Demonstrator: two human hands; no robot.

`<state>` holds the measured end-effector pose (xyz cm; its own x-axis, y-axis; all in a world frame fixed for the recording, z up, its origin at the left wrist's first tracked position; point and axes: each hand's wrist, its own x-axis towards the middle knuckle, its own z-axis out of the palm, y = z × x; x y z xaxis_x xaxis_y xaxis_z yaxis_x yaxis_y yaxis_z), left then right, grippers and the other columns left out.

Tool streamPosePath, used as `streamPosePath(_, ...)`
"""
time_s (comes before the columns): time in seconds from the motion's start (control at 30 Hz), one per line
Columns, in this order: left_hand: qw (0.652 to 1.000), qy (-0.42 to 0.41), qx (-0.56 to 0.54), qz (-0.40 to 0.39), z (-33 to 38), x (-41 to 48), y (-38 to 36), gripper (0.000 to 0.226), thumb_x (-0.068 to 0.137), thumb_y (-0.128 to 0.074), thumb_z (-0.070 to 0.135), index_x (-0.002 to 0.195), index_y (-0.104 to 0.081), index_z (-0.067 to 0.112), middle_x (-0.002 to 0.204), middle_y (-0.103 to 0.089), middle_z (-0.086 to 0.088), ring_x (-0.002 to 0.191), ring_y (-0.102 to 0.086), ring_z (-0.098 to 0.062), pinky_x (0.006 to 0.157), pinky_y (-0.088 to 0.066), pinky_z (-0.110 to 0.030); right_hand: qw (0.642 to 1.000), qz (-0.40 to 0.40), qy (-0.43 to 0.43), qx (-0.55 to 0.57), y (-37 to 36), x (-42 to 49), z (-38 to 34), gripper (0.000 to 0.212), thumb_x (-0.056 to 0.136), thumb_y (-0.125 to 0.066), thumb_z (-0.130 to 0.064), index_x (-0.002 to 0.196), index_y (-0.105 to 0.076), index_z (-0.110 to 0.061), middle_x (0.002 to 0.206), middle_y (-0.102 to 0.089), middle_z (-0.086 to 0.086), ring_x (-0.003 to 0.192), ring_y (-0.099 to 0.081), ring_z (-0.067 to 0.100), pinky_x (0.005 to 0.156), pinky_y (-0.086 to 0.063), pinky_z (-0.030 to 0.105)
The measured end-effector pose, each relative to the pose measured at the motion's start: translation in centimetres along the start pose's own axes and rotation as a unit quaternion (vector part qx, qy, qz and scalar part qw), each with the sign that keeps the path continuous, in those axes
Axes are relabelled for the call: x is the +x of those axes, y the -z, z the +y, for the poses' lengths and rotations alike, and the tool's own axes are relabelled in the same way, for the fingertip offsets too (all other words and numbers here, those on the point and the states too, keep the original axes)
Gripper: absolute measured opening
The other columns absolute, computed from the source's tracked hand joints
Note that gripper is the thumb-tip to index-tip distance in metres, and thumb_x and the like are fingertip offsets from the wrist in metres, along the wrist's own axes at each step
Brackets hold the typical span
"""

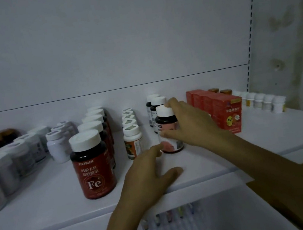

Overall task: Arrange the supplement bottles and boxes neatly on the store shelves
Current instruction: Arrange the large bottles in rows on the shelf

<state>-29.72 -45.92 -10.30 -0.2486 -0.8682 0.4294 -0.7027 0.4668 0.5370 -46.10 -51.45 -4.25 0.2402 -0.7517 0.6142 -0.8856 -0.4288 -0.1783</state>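
Most rows already run straight back from the shelf's [51,197] front edge, and the right hand [188,123] grips the pink-label bottle [171,144] heading a middle row, seemingly squaring it, while the left hand [149,173] rests open nearby.

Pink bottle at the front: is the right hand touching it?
Touching. The head view shows the right hand gripping the pink bottle, a finger on its white cap, thumb across the label.

Fe bottle [93,164] stands left of held bottle [168,130]; boxes [218,108] right.
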Motion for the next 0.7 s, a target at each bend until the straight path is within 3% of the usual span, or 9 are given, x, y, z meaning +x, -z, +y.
streamPosePath(0.17,1.000,0.007,0.002,-0.007,0.2,0.0,0.1,0.059,0.080,-0.067,0.051,0.132,-0.043,0.038,0.120,-0.051,0.018,0.107,-0.048,0.001,0.091,-0.043,-0.022,0.997,-0.001,-0.017,-0.080,-1.5,2.5,0.9,0.079,0.074,-0.071,-0.057,0.134,-0.035,-0.019,0.126,-0.052,0.006,0.113,-0.051,0.025,0.092,-0.036,0.038)
streamPosePath(0.4,1.000,0.000,0.018,0.008,0.3,0.1,0.2,0.059,0.080,-0.066,0.052,0.132,-0.045,0.034,0.122,-0.051,0.015,0.109,-0.049,-0.001,0.093,-0.044,-0.024,0.995,-0.003,-0.033,-0.092,-2.5,4.3,1.8,0.084,0.071,-0.068,-0.064,0.132,-0.035,-0.017,0.124,-0.052,0.007,0.108,-0.053,0.025,0.085,-0.041,0.037)
streamPosePath(0.57,1.000,0.003,-0.025,0.014,0.4,0.0,0.4,0.045,0.084,-0.065,0.044,0.125,-0.053,0.031,0.109,-0.057,0.016,0.099,-0.052,0.000,0.087,-0.046,-0.023,0.985,0.084,-0.145,0.037,-0.8,7.6,1.8,0.077,0.081,-0.046,-0.075,0.130,-0.039,-0.016,0.127,-0.057,0.007,0.106,-0.059,0.026,0.076,-0.044,0.034)
streamPosePath(0.7,1.000,-0.021,0.001,0.020,0.7,-0.1,0.3,0.039,0.088,-0.059,0.044,0.124,-0.053,0.030,0.104,-0.056,0.015,0.095,-0.052,-0.001,0.084,-0.045,-0.020,0.968,-0.087,-0.233,-0.036,-0.7,12.0,1.3,0.093,0.075,-0.038,-0.085,0.128,-0.048,-0.010,0.127,-0.058,0.011,0.111,-0.056,0.031,0.082,-0.040,0.037)
